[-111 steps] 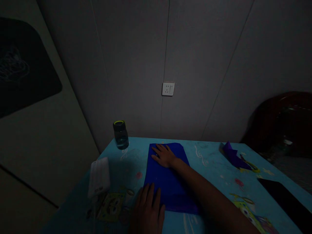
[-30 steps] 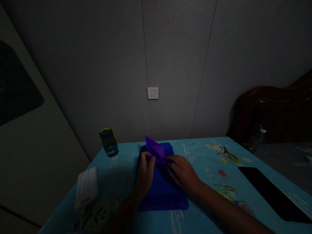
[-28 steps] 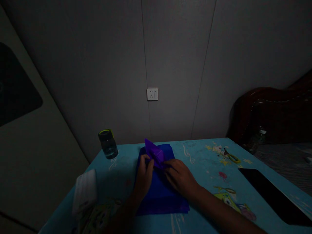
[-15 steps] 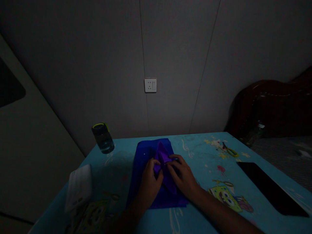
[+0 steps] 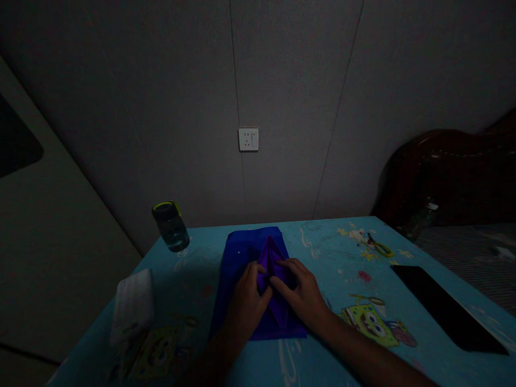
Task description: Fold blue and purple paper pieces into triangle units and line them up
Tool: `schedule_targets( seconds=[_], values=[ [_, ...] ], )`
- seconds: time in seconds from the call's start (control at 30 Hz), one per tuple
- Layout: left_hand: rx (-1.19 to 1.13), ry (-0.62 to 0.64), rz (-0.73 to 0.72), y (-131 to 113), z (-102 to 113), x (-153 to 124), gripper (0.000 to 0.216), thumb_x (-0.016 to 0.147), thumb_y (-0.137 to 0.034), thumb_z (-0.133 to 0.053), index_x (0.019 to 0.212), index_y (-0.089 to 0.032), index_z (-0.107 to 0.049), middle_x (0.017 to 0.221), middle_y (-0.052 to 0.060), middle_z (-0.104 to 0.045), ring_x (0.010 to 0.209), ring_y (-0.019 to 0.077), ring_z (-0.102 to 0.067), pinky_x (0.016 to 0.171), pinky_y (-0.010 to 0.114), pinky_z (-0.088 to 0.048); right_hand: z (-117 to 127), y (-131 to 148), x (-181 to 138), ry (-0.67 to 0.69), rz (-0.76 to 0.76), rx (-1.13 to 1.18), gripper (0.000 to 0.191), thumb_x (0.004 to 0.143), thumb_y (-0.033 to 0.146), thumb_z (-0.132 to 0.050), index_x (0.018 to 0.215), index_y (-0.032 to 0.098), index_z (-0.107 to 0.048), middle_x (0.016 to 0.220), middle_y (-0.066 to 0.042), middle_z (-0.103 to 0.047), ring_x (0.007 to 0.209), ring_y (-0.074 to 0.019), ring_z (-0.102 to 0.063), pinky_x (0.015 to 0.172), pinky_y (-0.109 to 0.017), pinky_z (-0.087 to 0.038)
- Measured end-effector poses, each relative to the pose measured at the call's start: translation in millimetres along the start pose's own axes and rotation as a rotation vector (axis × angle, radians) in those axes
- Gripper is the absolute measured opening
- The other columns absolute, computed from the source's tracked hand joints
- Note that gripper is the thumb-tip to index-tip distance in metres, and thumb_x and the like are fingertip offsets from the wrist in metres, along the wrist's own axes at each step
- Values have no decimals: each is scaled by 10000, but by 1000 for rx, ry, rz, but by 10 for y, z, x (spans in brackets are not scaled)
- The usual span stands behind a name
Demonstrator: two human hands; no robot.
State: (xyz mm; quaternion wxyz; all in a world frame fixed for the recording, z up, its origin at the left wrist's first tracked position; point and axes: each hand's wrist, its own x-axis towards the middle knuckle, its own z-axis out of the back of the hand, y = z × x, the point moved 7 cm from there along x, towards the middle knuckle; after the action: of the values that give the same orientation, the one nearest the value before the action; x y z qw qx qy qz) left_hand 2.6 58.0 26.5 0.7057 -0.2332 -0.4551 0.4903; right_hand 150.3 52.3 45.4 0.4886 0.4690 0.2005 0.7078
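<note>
Between my hands is a piece of folded purple paper [image 5: 271, 248], shaped like a long diamond with pointed ends and an opening along its middle. My left hand [image 5: 248, 293] grips its left side, thumb and fingers closed on the edge. On the right side my right hand [image 5: 303, 293] holds it too, with the thumb near the centre fold and the fingers at the outer edge. Beneath it lies a stack of dark blue sheets [image 5: 237, 252] on the table.
A tinted bottle [image 5: 171, 227] with a yellow-green rim stands at the back left. A white packet [image 5: 133, 306] lies at left. Scissors [image 5: 380, 247] with yellow handles and a black flat panel [image 5: 447, 306] are at right on the patterned tablecloth [image 5: 322, 355].
The folded paper has turned more upright in view and its middle has opened wider. My right thumb has shifted down and left along the fold.
</note>
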Motion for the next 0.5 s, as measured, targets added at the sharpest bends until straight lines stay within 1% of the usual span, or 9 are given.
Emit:
schedule_targets(
  seconds=[0.07,0.13,0.2,0.33,0.43,0.5],
  values=[
    [12,-10,21,30,1,-5,147,816,-219,-583,938,-227,-502,931,29,-599,913,200,-607,834,335,-465,14,29,4,-13,9,14,244,863,319,-640,1065,190,-691,1018,-88,-686,944,-233,-655,861,-368,-515],
    [32,-39,55,82,22,-2,167,802,-243,-612,922,-225,-496,908,25,-594,893,203,-605,821,337,-464,18,67,3,-4,42,41,200,896,264,-581,1038,198,-705,977,-78,-692,908,-216,-661,830,-346,-523],
    [54,-77,85,130,56,9,176,792,-261,-624,900,-223,-491,879,21,-591,860,204,-606,798,336,-464,13,100,-9,16,80,55,212,915,229,-541,1045,213,-708,964,-69,-689,895,-201,-658,810,-327,-528],
    [77,-125,128,169,113,40,154,786,-288,-614,834,-224,-483,806,9,-593,778,200,-615,732,325,-465,6,174,-58,29,182,37,252,915,206,-544,1124,229,-683,983,-68,-674,907,-193,-650,806,-314,-533],
    [51,-127,173,171,131,57,140,780,-300,-600,797,-223,-484,753,1,-595,706,192,-616,667,309,-460,-8,208,-83,43,227,29,295,918,205,-545,1190,240,-653,1019,-71,-669,935,-196,-647,826,-316,-536],
    [-30,-113,200,174,128,65,117,783,-295,-582,799,-221,-493,736,-4,-601,669,181,-621,635,294,-461,-3,197,-78,43,213,20,303,924,226,-549,1212,240,-643,1044,-76,-664,955,-199,-644,845,-321,-533]
  ],
)
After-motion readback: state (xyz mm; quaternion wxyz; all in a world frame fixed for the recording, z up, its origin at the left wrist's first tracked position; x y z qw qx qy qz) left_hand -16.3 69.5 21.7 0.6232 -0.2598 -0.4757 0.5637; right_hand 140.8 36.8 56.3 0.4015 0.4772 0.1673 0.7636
